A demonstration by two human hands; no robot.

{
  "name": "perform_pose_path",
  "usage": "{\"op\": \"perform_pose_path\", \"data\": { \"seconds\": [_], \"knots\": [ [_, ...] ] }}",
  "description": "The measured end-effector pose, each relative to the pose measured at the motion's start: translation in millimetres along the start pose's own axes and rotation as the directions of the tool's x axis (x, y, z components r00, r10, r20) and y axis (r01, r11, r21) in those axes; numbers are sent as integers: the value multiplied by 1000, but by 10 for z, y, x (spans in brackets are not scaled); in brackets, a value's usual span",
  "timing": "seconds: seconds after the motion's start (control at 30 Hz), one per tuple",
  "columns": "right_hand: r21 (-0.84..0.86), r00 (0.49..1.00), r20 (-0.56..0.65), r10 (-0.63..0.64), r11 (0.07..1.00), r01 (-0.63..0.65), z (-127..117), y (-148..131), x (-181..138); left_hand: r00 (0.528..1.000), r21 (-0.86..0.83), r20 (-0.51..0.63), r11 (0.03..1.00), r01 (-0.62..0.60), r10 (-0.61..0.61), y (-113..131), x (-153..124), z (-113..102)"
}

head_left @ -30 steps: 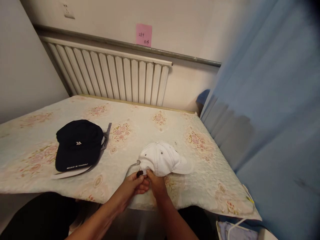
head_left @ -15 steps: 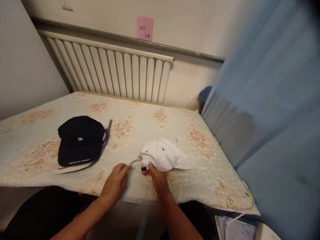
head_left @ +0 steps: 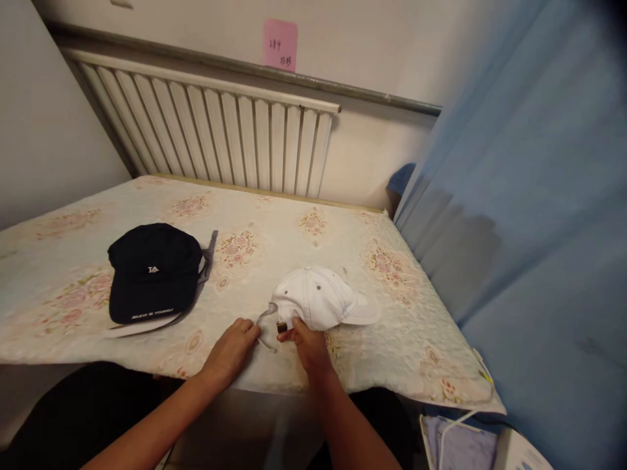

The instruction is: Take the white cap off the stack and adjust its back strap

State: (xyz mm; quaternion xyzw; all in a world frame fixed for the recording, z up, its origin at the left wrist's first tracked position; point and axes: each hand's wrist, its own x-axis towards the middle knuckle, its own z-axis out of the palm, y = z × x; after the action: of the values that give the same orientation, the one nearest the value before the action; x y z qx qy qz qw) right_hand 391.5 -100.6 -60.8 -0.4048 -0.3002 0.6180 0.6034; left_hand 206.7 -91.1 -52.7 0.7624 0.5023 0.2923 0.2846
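A white baseball cap (head_left: 313, 297) rests on the floral bed cover (head_left: 284, 241), its brim to the right and its back opening toward my hands. My right hand (head_left: 309, 344) pinches the cap's lower back edge, beside the dark metal buckle (head_left: 281, 327). From the other side of the opening a grey strap (head_left: 267, 339) curves down, its end loose above the cover. The fingertips of my left hand (head_left: 232, 349) are closed at that strap. To the left lies a navy cap (head_left: 157, 274) with white lettering, stacked over another cap with a pale brim (head_left: 142, 328).
A white radiator (head_left: 220, 130) stands along the wall behind the bed. Blue curtain (head_left: 514, 228) hangs on the right, with part of a blue cap (head_left: 402, 177) by its edge. A pink note (head_left: 281, 44) is on the wall. A box with purple contents (head_left: 460, 444) sits below right.
The strap that stretched straight to my left fingertips now bends downward with its end showing. My left hand has shifted slightly right; my right hand keeps its hold. The view has tilted slightly.
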Motion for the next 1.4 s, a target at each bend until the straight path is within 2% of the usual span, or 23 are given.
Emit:
{"op": "perform_pose_path", "data": {
  "seconds": [0.13,0.2,0.33,0.47,0.53,0.67,0.77,0.9,1.2,1.4],
  "knots": [
    [88,1000,20,-13,996,11,-3,35,40,985,209,99,965,-161,143,134,-36,-4],
    [131,999,35,-13,991,9,-4,44,58,976,237,105,949,-209,189,216,-58,-12],
    [154,999,53,-8,988,0,-4,20,63,968,139,87,959,-246,236,328,-84,-16],
    [146,996,84,-22,989,10,-14,-11,60,959,-18,76,962,-272,272,305,-85,32],
    [153,993,113,-34,988,16,-27,-14,66,969,-79,87,971,-226,232,296,-80,55],
    [159,989,142,-47,987,24,-57,-11,74,994,-171,97,985,-28,45,366,-57,50],
    [130,990,134,-50,991,32,-70,-11,72,993,-263,88,960,98,-77,437,-26,23],
    [111,991,124,-49,993,35,-76,-6,73,983,-340,51,923,183,-176,482,24,24],
    [150,990,121,-67,988,48,-75,0,85,977,-392,46,896,210,-209,542,172,145],
    [161,991,122,-49,986,29,-73,-36,83,973,-508,115,830,232,-202,583,212,132]
  ]
}}
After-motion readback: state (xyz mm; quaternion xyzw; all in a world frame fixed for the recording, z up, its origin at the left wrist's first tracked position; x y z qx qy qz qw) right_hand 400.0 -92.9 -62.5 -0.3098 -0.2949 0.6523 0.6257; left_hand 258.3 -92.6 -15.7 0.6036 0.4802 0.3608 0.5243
